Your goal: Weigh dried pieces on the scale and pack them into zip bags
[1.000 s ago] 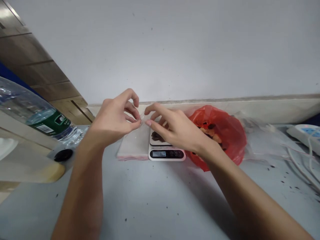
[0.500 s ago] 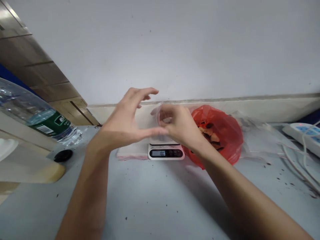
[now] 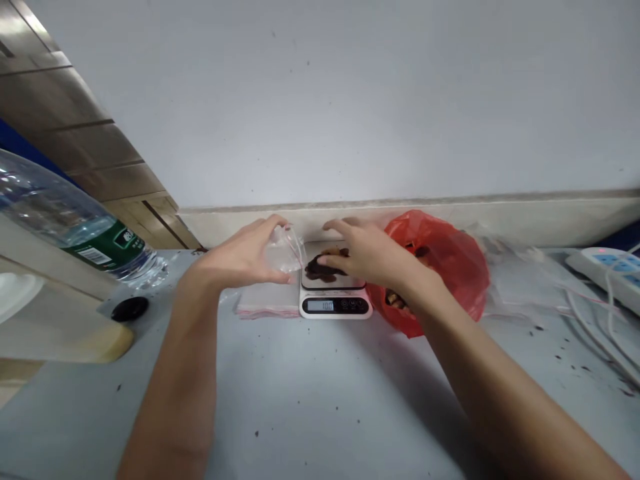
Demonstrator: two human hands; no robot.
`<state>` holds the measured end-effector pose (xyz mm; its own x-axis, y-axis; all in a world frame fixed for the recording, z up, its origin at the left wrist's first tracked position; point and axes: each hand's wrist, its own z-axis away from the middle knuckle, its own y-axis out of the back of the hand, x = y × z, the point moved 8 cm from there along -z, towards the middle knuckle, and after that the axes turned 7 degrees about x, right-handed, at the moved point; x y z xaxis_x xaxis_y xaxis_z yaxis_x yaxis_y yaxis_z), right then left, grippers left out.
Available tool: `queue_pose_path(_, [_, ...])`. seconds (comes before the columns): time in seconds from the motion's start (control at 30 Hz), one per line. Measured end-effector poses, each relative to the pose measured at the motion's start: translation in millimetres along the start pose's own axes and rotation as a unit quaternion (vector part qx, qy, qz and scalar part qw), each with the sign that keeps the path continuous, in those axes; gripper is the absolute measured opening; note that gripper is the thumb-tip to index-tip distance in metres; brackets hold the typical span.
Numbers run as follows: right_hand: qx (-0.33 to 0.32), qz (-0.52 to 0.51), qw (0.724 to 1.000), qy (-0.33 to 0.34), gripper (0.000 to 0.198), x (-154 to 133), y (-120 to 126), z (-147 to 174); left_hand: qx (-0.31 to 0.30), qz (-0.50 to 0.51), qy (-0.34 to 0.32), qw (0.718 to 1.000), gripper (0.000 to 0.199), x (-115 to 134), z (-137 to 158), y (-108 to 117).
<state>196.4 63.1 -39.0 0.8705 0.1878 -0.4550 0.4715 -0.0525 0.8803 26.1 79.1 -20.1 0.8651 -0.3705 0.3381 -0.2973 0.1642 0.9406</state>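
Between the thumb and fingers of my left hand (image 3: pixel 237 259) is a small clear zip bag (image 3: pixel 281 253), its mouth spread towards the scale. A white kitchen scale (image 3: pixel 336 307) stands in front, its display reading about 100 or 10.0. Dark brown dried slices (image 3: pixel 325 272) lie on its metal plate. Over them is my right hand (image 3: pixel 373 252), fingers curved and apart, with the thumb touching or just above the slices. Beside that wrist, a red plastic bag (image 3: pixel 463 280) holds more brown pieces, partly covered by my forearm.
A stack of clear bags (image 3: pixel 267 300) lies left of the scale. Further left are a water bottle (image 3: pixel 107 243), a black lid (image 3: pixel 130 309) and a translucent container (image 3: pixel 60 327). On the right are more plastic bags (image 3: pixel 530 277), a power strip (image 3: pixel 605 270) and cables. The wall closes the back.
My hands have moved apart. The clear bag, earlier at my right fingers, is now in my left hand; my right hand has come down over the slices on the scale, which now show.
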Motion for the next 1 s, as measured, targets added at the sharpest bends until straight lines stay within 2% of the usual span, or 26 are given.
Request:
queue_pose_path(0.1, [-0.072, 0.055, 0.996, -0.002, 0.063, 1.3, -20.8, 2.1, -0.049, -0.010, 0.040, 0.998, 0.093, -5.3, -0.2, -10.1])
queue_pose_path(0.23, [-0.096, 0.073, 0.992, 0.021, 0.046, -1.9, -32.9, 0.8, -0.077, 0.000, 0.028, 0.997, 0.095, -0.3, -3.1, -20.6])
queue_pose_path(0.37, [-0.089, 0.079, 0.992, 0.043, 0.033, -3.7, -31.0, -0.8, -0.084, -0.001, 0.016, 0.996, 0.093, -0.9, -5.3, -24.5])
queue_pose_path(0.77, [-0.077, 0.056, 0.995, 0.032, 0.037, -2.3, -18.1, -0.7, -0.119, -0.006, 0.007, 0.993, 0.085, -4.6, -8.3, -38.6])
queue_pose_path(0.9, [-0.061, 0.005, 0.997, 0.043, 0.043, 0.1, -11.0, -3.8, -0.121, -0.002, 0.012, 0.993, 0.080, -3.2, -11.7, -42.5])
queue_pose_path(1.0, [-0.035, -0.053, 0.995, 0.072, 0.048, -4.1, -0.8, -2.9, -0.109, 0.017, 0.011, 0.994, 0.085, 0.9, -13.3, -42.5])
